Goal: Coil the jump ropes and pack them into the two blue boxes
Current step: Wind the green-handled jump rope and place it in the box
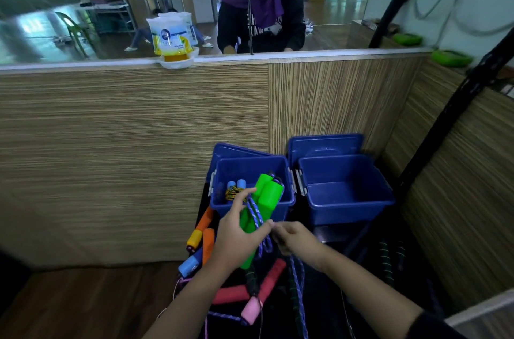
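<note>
Wood wall behind; green handles (265,197) tilt up-right, left hand (236,238) grip.

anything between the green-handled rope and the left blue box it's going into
Nothing visible blocks it. The left hand holds the green-handled rope right at the open left blue box, whose lid is off behind it. A blue-handled rope lies inside at its left, leaving room.
</note>
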The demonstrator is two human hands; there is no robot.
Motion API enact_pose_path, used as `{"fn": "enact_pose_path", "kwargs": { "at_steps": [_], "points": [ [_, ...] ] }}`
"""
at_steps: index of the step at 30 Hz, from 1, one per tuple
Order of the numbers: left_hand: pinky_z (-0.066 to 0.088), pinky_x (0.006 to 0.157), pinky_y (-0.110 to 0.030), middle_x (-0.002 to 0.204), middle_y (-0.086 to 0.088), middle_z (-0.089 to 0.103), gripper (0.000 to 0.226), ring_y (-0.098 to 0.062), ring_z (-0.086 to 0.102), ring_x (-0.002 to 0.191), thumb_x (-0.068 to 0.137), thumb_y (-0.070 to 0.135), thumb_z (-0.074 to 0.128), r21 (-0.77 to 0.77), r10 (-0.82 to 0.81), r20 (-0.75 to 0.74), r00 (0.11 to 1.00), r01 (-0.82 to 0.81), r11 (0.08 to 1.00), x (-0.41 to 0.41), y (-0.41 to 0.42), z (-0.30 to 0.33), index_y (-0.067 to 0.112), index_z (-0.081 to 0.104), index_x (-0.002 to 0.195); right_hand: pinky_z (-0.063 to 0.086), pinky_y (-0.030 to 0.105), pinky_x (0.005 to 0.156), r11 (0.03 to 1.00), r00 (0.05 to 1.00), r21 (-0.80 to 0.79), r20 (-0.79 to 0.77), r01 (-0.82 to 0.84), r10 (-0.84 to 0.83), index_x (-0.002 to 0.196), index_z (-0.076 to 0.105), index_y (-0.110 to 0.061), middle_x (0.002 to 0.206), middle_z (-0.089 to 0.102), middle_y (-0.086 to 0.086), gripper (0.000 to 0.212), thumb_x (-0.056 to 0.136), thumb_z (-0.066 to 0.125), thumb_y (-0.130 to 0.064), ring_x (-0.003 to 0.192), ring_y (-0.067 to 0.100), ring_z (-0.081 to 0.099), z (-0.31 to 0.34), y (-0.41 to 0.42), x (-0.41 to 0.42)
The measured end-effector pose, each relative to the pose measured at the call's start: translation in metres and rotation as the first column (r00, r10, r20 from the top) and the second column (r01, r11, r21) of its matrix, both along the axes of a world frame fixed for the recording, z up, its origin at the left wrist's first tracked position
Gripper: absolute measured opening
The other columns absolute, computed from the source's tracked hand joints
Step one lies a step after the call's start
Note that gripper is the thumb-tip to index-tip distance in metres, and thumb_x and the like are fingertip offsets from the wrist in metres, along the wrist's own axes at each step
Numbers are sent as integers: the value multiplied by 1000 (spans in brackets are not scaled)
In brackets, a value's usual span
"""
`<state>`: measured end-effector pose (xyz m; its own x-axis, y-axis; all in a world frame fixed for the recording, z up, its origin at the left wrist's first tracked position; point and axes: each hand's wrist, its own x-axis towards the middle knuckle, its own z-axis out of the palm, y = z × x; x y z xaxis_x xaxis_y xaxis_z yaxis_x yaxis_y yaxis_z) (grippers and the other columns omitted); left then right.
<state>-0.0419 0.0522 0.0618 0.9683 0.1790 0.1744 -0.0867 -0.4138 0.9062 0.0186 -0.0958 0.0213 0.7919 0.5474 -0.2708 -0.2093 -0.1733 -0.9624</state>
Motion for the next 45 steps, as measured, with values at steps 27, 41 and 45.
{"fn": "enact_pose_path", "kwargs": {
  "at_steps": [27, 41, 45],
  "points": [
    [45, 89, -32, 117, 15, 64, 57, -12, 58, 108, 61, 68, 67, -113, 391, -23, 920, -391, 913, 24, 38, -9, 44, 57, 112, 33, 10, 53, 912, 865, -405, 432, -66, 254, 82, 67, -15, 49, 50, -14, 21, 95, 53, -23, 50, -4, 47, 7, -13, -20],
    [50, 67, -36, 103, -1, 59, 69, -25, 64, 89, 83, 64, 16, 740, -11, -75, 997, 63, 670, 13, 20, -38, 36, 45, 139, 41, 20, 65, 840, 681, -510, 550, -184, 483, 92, 68, -15, 76, 65, -5, 16, 94, 54, -21, 67, 4, 52, 88, -17, 19],
    [50, 61, -34, 108, 3, 61, 57, -23, 65, 80, 93, 55, 25, 703, -137, -7, 991, 102, 704, -5, 0, -39, 26, 47, 137, 48, 32, 76, 837, 721, -515, 509, -183, 471, 93, 69, -16, 86, 69, 0, 15, 93, 57, -24, 82, 14, 61, 82, -28, 45]
  ]
}}
